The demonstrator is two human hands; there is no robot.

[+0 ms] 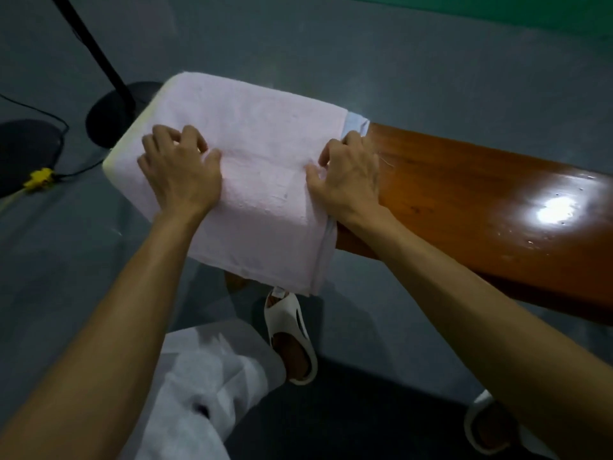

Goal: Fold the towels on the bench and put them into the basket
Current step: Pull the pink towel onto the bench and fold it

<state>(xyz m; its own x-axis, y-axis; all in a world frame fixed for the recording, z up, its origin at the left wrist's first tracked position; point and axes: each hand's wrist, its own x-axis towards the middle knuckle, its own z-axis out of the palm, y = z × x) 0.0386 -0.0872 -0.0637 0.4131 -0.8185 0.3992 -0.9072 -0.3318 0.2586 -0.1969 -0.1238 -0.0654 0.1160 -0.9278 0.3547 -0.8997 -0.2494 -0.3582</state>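
A pale pink towel point(255, 154) lies draped over the left end of the glossy brown wooden bench point(464, 194), its near part hanging down over the front edge. A light blue towel point(357, 122) peeks out from under it at the right, and a cream towel edge point(127, 141) shows beneath it at the left. My left hand point(180, 171) sits on the towel's left side with fingers curled, pinching a fold. At the towel's right edge, my right hand point(348, 174) pinches the same fold line. No basket is in view.
A black stand with a round base point(112, 117) and a slanted pole rises left of the bench. A black cable and a yellow plug point(39, 177) lie on the grey floor. My white-trousered leg and white slippers point(292, 330) are below the bench edge.
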